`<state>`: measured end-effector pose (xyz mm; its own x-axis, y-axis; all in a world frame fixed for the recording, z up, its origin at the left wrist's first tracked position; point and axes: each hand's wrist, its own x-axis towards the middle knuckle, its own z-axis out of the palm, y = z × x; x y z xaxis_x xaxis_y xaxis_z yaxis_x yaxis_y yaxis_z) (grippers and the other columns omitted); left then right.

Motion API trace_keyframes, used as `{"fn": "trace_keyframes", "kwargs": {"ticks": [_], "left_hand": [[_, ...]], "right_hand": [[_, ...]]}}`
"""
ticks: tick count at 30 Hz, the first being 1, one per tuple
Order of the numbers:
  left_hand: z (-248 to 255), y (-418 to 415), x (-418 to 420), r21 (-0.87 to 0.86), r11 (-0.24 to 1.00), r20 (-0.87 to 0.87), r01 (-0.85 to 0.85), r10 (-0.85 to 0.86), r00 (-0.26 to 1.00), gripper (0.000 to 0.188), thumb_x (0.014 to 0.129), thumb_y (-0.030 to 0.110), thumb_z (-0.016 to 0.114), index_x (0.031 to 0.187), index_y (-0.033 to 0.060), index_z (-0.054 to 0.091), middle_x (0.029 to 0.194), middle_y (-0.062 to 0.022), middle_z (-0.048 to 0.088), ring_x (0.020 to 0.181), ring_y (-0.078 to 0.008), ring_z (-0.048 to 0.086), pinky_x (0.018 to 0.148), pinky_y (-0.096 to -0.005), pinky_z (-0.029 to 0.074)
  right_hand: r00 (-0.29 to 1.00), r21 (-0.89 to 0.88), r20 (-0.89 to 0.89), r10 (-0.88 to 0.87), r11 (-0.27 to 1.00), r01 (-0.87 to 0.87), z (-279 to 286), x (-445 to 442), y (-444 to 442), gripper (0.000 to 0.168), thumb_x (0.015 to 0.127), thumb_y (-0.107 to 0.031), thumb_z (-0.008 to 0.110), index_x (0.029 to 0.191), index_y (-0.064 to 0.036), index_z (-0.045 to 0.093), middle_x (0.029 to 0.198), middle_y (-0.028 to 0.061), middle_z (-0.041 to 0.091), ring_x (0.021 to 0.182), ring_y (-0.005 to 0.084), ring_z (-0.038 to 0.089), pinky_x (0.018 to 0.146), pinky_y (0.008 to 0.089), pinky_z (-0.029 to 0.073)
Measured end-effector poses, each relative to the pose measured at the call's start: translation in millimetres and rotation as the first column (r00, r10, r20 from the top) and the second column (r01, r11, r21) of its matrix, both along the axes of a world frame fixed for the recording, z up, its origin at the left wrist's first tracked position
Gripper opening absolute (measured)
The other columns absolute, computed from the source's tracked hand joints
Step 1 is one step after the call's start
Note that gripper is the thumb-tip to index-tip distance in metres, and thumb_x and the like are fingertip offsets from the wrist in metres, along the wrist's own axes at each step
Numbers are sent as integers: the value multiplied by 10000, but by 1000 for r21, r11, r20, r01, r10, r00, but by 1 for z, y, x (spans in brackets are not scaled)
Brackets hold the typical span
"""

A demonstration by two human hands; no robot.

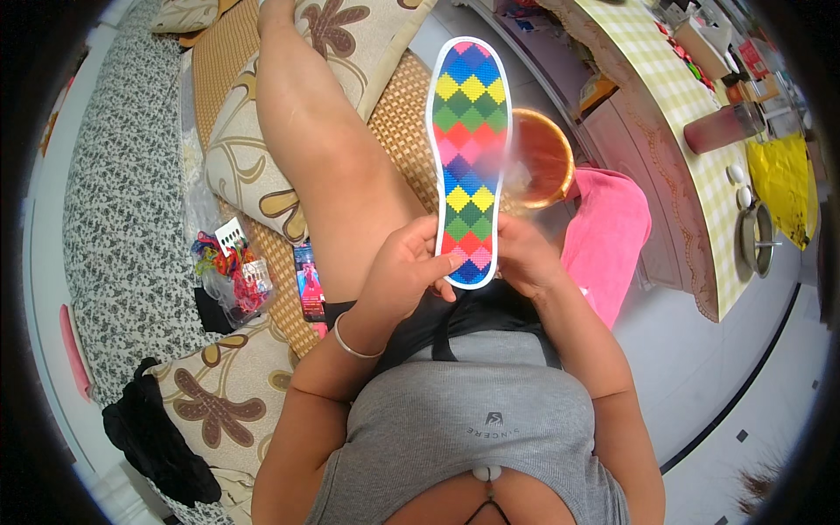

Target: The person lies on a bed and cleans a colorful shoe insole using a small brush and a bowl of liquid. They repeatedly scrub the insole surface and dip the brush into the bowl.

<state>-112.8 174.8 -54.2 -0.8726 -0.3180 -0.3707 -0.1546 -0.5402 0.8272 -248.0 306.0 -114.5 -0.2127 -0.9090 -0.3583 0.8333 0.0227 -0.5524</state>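
Note:
An embroidered shoe insole (470,161) with bright diamonds in several colors and a white bound edge stands upright in front of me, toe end up. My left hand (417,262) grips its lower left edge, the thumb lying across the stitched face near the heel. On the other side, my right hand (530,259) holds the lower right edge. Most of its fingers are hidden behind the insole. A blurry patch covers part of the insole's right edge about halfway up.
Left of my leg, a clear plastic bag of colored threads (239,275) and a lit phone (308,282) lie on the woven mat. Ahead stands an orange-brown bin (548,157). Right is a table with a checkered cloth (712,230), bearing a bottle (718,129) and a metal bowl (756,239).

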Motion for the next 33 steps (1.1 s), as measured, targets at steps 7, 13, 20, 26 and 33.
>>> {"fn": "trace_keyframes", "kwargs": {"ticks": [7, 13, 20, 26, 33], "left_hand": [[-1, -1, -1, 3, 1000, -3, -1, 1, 1000, 372, 832, -17, 610, 1182, -93, 510, 972, -121, 654, 686, -97, 640, 472, -188, 536], [-1, 1, -2, 28, 1000, 1, -12, 12, 1000, 365, 834, -28, 605, 1180, -94, 512, 968, -123, 656, 694, -100, 643, 477, -189, 541], [2, 1, -1, 18, 1000, -3, -11, 11, 1000, 353, 839, -26, 602, 1176, -91, 515, 965, -125, 656, 693, -103, 644, 481, -192, 544], [-1, 2, 1, 39, 999, -15, -14, 15, 1000, 342, 851, -11, 598, 1175, -83, 520, 969, -122, 655, 705, -109, 645, 485, -202, 548], [1, 5, 0, 97, 993, -1, -60, 60, 998, 333, 856, -7, 598, 1171, -84, 522, 971, -128, 654, 725, -127, 653, 523, -223, 575]], "right_hand": [[1000, 11, -14, -9, 1000, 9, 1, -1, -2, 276, 864, -133, 645, 1105, -11, 590, 911, 5, 635, 644, 44, 510, 566, 169, 408], [1000, 9, -10, 0, 1000, 0, 0, -2, -2, 269, 868, -125, 634, 1107, -10, 589, 906, 7, 633, 630, 46, 500, 564, 171, 408], [1000, 5, -15, -6, 1000, 7, -1, 0, -1, 263, 870, -126, 631, 1101, -7, 590, 896, 11, 630, 623, 48, 492, 558, 171, 402], [996, -56, 84, 1, 998, 4, -11, -4, 1, 281, 877, -111, 615, 1123, 17, 568, 968, 55, 641, 762, 100, 594, 661, 224, 488], [982, -134, 182, -41, 989, 67, 1, 1, -2, 289, 877, -76, 602, 1140, 31, 545, 1089, 122, 620, 1009, 196, 613, 911, 341, 498]]}}
